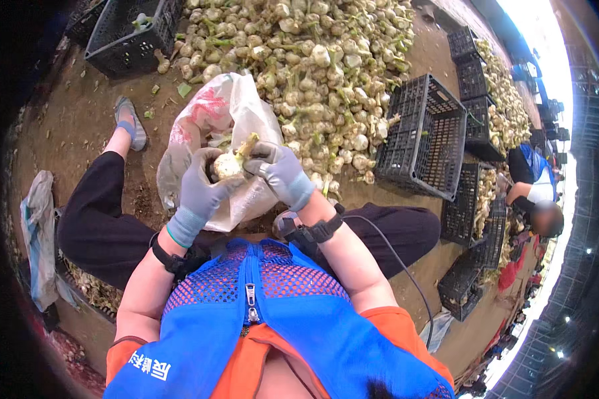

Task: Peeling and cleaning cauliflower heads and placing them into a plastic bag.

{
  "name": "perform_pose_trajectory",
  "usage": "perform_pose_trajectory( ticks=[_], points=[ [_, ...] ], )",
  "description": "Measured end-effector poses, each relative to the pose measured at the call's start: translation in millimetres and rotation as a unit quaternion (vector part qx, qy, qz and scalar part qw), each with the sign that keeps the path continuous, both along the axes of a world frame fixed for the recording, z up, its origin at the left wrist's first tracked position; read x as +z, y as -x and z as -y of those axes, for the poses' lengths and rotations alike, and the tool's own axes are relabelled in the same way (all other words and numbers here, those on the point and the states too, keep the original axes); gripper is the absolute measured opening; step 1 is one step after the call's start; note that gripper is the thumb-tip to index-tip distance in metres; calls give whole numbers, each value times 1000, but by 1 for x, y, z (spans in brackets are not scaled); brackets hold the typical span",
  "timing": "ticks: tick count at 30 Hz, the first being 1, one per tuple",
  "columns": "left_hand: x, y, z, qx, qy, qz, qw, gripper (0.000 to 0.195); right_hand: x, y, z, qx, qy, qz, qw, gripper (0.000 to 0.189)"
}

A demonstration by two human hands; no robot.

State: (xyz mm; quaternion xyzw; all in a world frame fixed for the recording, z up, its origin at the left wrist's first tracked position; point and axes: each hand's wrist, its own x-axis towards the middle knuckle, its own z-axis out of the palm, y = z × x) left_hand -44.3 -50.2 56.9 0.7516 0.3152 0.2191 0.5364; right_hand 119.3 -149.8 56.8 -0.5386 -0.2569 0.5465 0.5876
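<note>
My left hand [202,180], in a grey work glove, grips a garlic bulb [227,166] from its left side. A short yellow-green stem [248,144] sticks up from the bulb towards the right. Also gloved, my right hand [283,172] has its bent fingers and thumb against the bulb's right side at the base of the stem. Whether a small tool is hidden in the right fist cannot be seen. Both hands are above the mouth of a white woven sack [252,107] with red print, standing between my legs. Some pale scraps [220,138] show inside it.
A large heap of garlic bulbs [299,65] spreads beyond the sack. Black plastic crates stand at the right [422,137] and far left [130,37]. Garlic-filled crates [471,199] line the right, near another person [531,184]. A cable [404,264] runs beside my right arm.
</note>
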Motion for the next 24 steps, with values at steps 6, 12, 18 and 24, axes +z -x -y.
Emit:
perform_pose_trajectory(
  ticks=[6,12,18,24],
  points=[
    [7,1,-1,-15,-78,-17,997,61,17,2,0,33,30,160,986,26],
    [23,-3,-2,-14,335,102,937,31,6,-1,-3,-3,8,-11,1000,21],
    [30,-20,-6,120,724,173,657,41,9,4,-14,-44,-67,516,853,19],
    [18,1,-13,2,549,130,825,54,0,14,-11,-13,-1,5,1000,24]
  ],
)
